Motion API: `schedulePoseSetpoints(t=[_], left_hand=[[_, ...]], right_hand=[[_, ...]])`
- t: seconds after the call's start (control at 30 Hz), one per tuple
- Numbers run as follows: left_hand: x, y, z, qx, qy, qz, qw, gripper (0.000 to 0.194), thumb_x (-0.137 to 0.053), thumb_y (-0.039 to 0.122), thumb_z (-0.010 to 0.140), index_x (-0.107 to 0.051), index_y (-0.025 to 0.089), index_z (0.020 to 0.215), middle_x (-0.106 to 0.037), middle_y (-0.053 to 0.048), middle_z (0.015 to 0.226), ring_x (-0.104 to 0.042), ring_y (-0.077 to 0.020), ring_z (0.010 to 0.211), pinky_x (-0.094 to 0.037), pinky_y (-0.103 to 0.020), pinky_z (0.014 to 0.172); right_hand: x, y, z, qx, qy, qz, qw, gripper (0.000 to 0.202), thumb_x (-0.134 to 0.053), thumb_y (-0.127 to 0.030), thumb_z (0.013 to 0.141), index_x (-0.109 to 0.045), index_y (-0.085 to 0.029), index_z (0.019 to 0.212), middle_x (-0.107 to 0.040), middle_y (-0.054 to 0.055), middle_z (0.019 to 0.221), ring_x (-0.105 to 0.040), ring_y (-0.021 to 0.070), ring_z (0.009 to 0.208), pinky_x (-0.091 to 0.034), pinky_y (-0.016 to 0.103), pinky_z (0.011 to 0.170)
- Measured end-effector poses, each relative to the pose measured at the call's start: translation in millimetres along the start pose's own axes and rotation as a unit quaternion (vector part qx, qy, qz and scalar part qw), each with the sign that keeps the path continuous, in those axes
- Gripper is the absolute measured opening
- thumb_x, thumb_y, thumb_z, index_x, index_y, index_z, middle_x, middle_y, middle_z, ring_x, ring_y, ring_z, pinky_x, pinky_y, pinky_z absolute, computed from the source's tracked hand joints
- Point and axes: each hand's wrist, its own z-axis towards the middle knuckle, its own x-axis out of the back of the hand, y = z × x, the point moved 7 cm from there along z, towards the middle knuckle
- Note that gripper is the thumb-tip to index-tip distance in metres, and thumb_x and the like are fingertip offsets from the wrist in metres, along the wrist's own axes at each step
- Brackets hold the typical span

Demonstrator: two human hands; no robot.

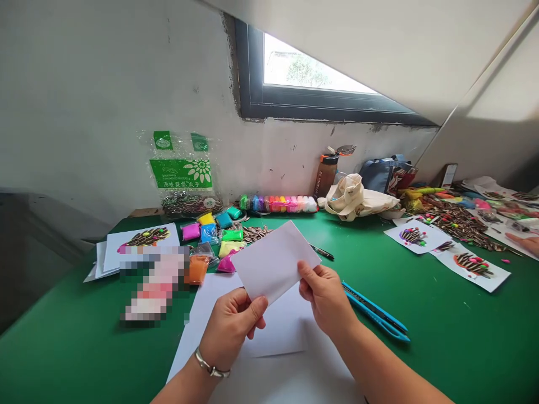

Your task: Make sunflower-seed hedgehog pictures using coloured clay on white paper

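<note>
A small white sheet of paper [275, 261] is held up, tilted, between both hands. My left hand [231, 325] pinches its lower edge with the thumb on top; a metal bracelet is on that wrist. At the sheet's right corner, my right hand [326, 294] grips it between thumb and fingers. Larger white sheets [210, 303] lie on the green table below the hands. Just right of my right hand rests a blue tool [377, 314], and a black pen [322, 251] lies behind the held sheet.
Colored clay packets [197, 269] and striped seeds [255, 233] are behind the sheets. Decorated papers [143, 241] lie left, others [480, 266] right. A seed bag [183, 179], clay row [280, 203], bottle [326, 177] and cloth bag [357, 199] line the wall. Another person's hand [522, 244] shows far right.
</note>
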Motion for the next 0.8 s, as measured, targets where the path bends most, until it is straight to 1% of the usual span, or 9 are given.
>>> schedulePoseSetpoints(t=[0.23, 0.37, 0.4, 0.5, 0.57, 0.6, 0.7, 0.73, 0.8], left_hand=[[3.1, -5.1, -0.1, 0.003, -0.008, 0.005, 1.000, 0.039, -0.064, 0.052, 0.070, -0.054, 0.016, 0.060, -0.056, 0.002, 0.047, -0.038, -0.0070, 0.039, -0.027, -0.019, 0.041], [25.8, -2.0, 3.3, 0.027, 0.019, 0.051, 0.998, 0.044, -0.062, 0.057, 0.069, -0.051, 0.017, 0.054, -0.049, 0.004, 0.040, -0.035, -0.0070, 0.035, -0.025, -0.019, 0.038], [34.9, 2.4, 2.8, 0.028, 0.037, 0.078, 0.996, 0.045, -0.062, 0.057, 0.068, -0.051, 0.017, 0.052, -0.048, 0.004, 0.038, -0.036, -0.0075, 0.035, -0.025, -0.019, 0.037], [73.0, 35.3, -10.9, -0.069, 0.231, 0.200, 0.950, 0.040, -0.058, 0.052, 0.075, -0.055, 0.019, 0.053, -0.052, 0.004, 0.043, -0.045, -0.0103, 0.040, -0.032, -0.020, 0.040], [74.5, 52.7, -23.9, -0.152, 0.294, 0.281, 0.901, 0.035, -0.054, 0.045, 0.081, -0.058, 0.021, 0.056, -0.060, 0.002, 0.051, -0.053, -0.0128, 0.048, -0.038, -0.021, 0.045], [63.5, 56.5, -26.5, -0.203, 0.266, 0.307, 0.891, 0.031, -0.053, 0.040, 0.083, -0.060, 0.021, 0.060, -0.064, 0.001, 0.057, -0.057, -0.0137, 0.053, -0.043, -0.021, 0.051], [10.6, 43.2, -27.2, -0.325, 0.086, 0.377, 0.863, 0.022, -0.049, 0.029, 0.088, -0.068, 0.019, 0.095, -0.072, -0.006, 0.091, -0.065, -0.0191, 0.085, -0.050, -0.027, 0.079], [-7.9, 30.8, -25.0, -0.335, 0.014, 0.415, 0.846, 0.026, -0.048, 0.028, 0.089, -0.064, 0.019, 0.108, -0.069, -0.009, 0.106, -0.062, -0.0219, 0.100, -0.047, -0.032, 0.089], [-30.1, 6.6, -19.0, -0.330, -0.059, 0.482, 0.810, 0.033, -0.047, 0.029, 0.090, -0.058, 0.021, 0.120, -0.060, -0.010, 0.124, -0.049, -0.0278, 0.121, -0.038, -0.046, 0.101]], right_hand=[[18.6, -20.9, 11.8, 0.041, 0.027, -0.016, 0.999, 0.045, -0.068, -0.048, 0.073, -0.042, -0.018, 0.052, -0.032, -0.007, 0.046, -0.022, 0.0060, 0.045, -0.013, 0.024, 0.045], [19.8, -18.7, 15.9, 0.029, -0.002, -0.104, 0.994, 0.044, -0.065, -0.052, 0.073, -0.047, -0.017, 0.052, -0.031, -0.007, 0.044, -0.022, 0.0063, 0.044, -0.013, 0.024, 0.044], [19.4, -16.6, 16.3, 0.020, -0.008, -0.133, 0.991, 0.044, -0.064, -0.052, 0.073, -0.049, -0.017, 0.053, -0.032, -0.007, 0.044, -0.022, 0.0063, 0.044, -0.013, 0.024, 0.044], [15.4, -11.4, 14.5, 0.009, -0.019, -0.217, 0.976, 0.043, -0.061, -0.053, 0.074, -0.051, -0.017, 0.053, -0.034, -0.006, 0.043, -0.025, 0.0069, 0.043, -0.015, 0.024, 0.044], [8.8, -8.4, 11.3, 0.014, -0.037, -0.269, 0.962, 0.043, -0.056, -0.052, 0.076, -0.051, -0.017, 0.052, -0.037, -0.005, 0.044, -0.029, 0.0080, 0.043, -0.019, 0.024, 0.045], [4.7, -6.7, 9.5, 0.019, -0.052, -0.303, 0.951, 0.044, -0.052, -0.051, 0.078, -0.050, -0.017, 0.051, -0.039, -0.004, 0.044, -0.032, 0.0086, 0.044, -0.021, 0.024, 0.045], [-5.1, -0.5, 5.3, 0.050, -0.091, -0.422, 0.901, 0.045, -0.045, -0.046, 0.082, -0.043, -0.019, 0.046, -0.040, -0.003, 0.045, -0.035, 0.0097, 0.045, -0.023, 0.025, 0.047], [-6.4, 1.3, 4.7, 0.061, -0.096, -0.452, 0.885, 0.045, -0.045, -0.044, 0.081, -0.040, -0.019, 0.043, -0.038, -0.003, 0.044, -0.033, 0.0097, 0.045, -0.021, 0.025, 0.048], [-6.8, 2.7, 4.8, 0.081, -0.094, -0.483, 0.867, 0.047, -0.050, -0.041, 0.078, -0.035, -0.019, 0.040, -0.033, -0.004, 0.041, -0.027, 0.0096, 0.045, -0.017, 0.027, 0.049]])
